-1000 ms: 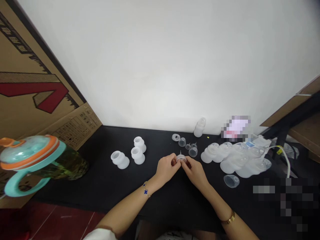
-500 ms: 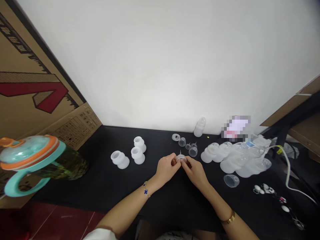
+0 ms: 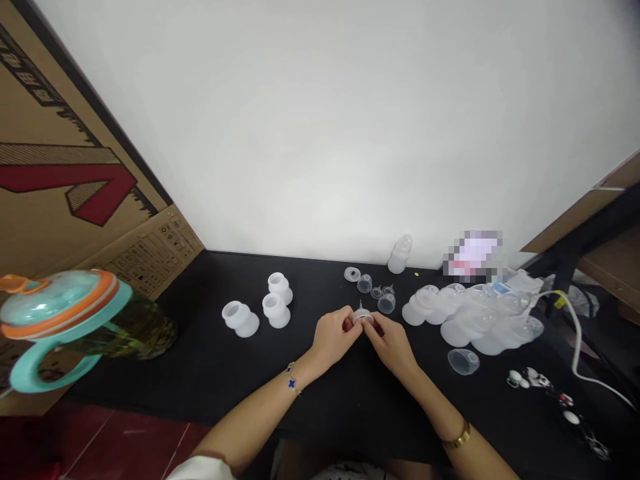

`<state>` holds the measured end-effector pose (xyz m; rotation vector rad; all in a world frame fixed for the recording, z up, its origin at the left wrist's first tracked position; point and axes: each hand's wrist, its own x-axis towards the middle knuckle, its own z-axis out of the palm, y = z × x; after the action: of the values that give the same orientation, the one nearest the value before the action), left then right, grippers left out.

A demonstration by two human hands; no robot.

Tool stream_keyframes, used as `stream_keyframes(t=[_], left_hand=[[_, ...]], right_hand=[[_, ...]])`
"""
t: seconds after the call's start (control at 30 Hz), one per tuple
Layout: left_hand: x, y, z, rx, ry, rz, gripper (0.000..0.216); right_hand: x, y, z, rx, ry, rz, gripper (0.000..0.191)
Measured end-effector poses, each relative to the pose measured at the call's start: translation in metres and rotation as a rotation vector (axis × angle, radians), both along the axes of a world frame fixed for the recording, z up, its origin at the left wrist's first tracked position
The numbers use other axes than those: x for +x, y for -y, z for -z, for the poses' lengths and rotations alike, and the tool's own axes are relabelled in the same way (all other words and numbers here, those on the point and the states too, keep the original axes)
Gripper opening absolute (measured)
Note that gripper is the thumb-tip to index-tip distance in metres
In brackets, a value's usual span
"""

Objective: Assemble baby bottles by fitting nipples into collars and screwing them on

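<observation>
Pinching a ring (image 3: 363, 316), teat (image 3: 361, 305) pointing up, narrowly between fingertips of left hand (image 3: 334, 337) and right hand (image 3: 393, 341).
Probably seating the teat; next calling for even thumb pressure. Located mid-table, between three open bottles (image 3: 276, 312) and roughly six bunched bottles (image 3: 467, 325). Counting also one lone bottle (image 3: 398, 259), two loose teats (image 3: 376, 293), three caps (image 3: 387, 305), one spare ring (image 3: 353, 274).

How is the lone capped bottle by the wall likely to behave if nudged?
The bottle could tip, standing taller than its base is wide. Its translucent, plastic-looking body suggests it's fairly light. The smooth, rounded sides may be slippery.
</observation>
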<state>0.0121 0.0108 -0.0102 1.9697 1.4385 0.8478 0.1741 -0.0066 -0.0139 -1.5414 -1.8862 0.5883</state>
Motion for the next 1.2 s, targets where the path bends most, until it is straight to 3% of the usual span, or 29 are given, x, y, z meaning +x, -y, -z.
stream_keyframes(t=[0.7,0.97,1.2], left_hand=[[0.0011,0.0018,-0.0025,-0.02,-0.028,0.01,0.025],[0.0014,0.001,0.0024,0.001,-0.051,0.013,0.025],[0.0002,-0.0003,0.0011,0.008,-0.089,0.001,0.029]], right_hand=[[-0.0004,-0.0001,-0.0002,-0.008,-0.045,0.015,0.036],[-0.0006,0.0002,0.0004,-0.098,-0.175,-0.013,0.035],[-0.0007,0.0012,-0.0002,-0.086,-0.075,-0.004,0.028]])
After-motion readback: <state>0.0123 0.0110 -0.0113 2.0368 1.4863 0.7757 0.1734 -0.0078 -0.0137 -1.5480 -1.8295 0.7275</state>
